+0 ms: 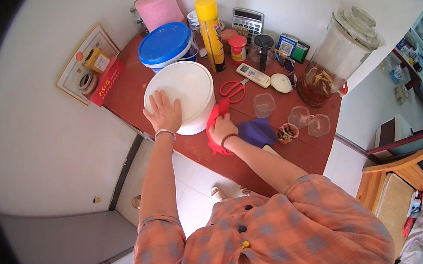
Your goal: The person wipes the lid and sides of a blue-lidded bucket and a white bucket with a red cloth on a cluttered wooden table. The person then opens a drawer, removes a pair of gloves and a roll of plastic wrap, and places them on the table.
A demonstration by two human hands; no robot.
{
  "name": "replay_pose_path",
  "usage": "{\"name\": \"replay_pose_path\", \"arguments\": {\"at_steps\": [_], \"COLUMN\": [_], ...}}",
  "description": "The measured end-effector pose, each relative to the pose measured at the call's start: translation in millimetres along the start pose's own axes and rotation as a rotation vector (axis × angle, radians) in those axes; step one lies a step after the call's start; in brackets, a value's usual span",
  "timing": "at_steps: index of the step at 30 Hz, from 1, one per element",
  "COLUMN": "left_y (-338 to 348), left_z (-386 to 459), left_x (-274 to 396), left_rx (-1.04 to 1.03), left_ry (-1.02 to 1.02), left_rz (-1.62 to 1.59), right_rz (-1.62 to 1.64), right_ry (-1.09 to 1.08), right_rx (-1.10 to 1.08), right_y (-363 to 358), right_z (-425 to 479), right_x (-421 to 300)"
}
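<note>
My left hand (164, 112) lies flat with fingers spread on the lid of a round white plastic tub (190, 83). Bunched under my right hand (223, 128) is a red cloth (214, 143), gripped against the tub's right side. A dark blue cloth (256, 131) lies on the red-brown tabletop (197, 145) beside my right wrist. Red-handled scissors (233, 91) rest just beyond the red cloth, near a white remote control (253, 75). Behind the white tub stands a bucket with a blue lid (165, 43).
A tall yellow spray can (210, 34), a calculator (248, 22) and a lidded glass jug (262, 50) stand at the back. Clear plastic cups (264, 105) and a small patterned pot (287, 132) are at right. A large glass jar (334, 55) of brown liquid stands at the right edge.
</note>
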State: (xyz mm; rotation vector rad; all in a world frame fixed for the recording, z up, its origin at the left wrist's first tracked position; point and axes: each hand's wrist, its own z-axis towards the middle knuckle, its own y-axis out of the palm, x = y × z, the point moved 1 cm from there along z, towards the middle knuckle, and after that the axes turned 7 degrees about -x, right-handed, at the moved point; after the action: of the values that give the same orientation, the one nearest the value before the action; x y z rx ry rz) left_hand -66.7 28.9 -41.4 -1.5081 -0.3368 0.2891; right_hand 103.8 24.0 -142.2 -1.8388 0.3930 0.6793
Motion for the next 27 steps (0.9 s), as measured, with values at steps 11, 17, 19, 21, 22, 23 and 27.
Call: {"name": "replay_pose_path", "arguments": {"at_steps": [11, 17, 19, 21, 22, 23, 27], "left_y": [-3, 3, 3, 3, 2, 1, 7], "left_z": [-4, -2, 1, 2, 3, 4, 5], "left_x": [1, -3, 1, 2, 5, 7, -17], "left_rx": [-0.012, -0.013, -0.012, -0.011, -0.010, -0.009, -0.030], "left_ry": [0.003, -0.044, -0.075, -0.087, -0.075, -0.064, -0.079], "left_rz": [-0.055, 0.002, -0.003, -0.007, -0.007, -0.007, -0.197], "right_rz": [0.829, 0.583, 0.335, 0.244, 0.256, 0.267, 0.436], "right_ry": [-0.193, -0.266, -0.364, -0.470, -0.523, -0.577, -0.768], "right_rx": [0.269, 0.425, 0.144, -0.228, -0.300, -0.371, -0.287], "right_y": [-58, -18, -1, 14, 17, 19, -36], "right_z": [-41, -19, -31, -51, -55, -55, -69], "right_x": [16, -22, -17, -18, -18, -18, -36]}}
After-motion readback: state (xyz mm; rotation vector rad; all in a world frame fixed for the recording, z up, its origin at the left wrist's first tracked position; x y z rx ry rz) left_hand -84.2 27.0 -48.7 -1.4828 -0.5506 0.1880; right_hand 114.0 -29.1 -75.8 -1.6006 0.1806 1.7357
